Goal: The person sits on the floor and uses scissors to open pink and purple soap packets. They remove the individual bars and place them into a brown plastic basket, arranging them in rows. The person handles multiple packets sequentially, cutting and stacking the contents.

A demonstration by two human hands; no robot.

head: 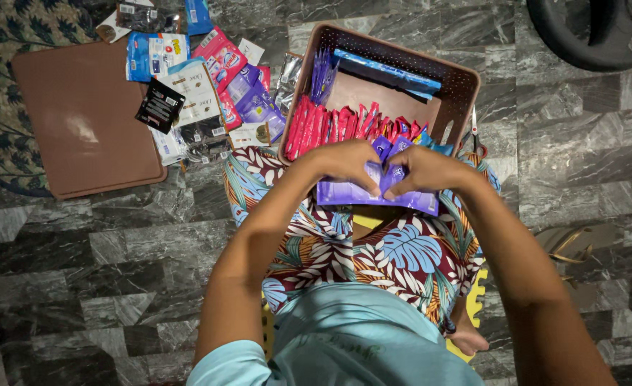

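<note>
Both hands, left hand (344, 163) and right hand (423, 170), grip purple sachets (373, 194).

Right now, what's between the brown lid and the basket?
A heap of sachets on the floor, in the head view, between lid and basket.

Pale blue-green T-shirt (359, 336) with short sleeves; forearms bare. Shorts (373, 250) in a bold leaf print: maroon, blue, white and orange. No rings or watch visible on either hand.
</note>
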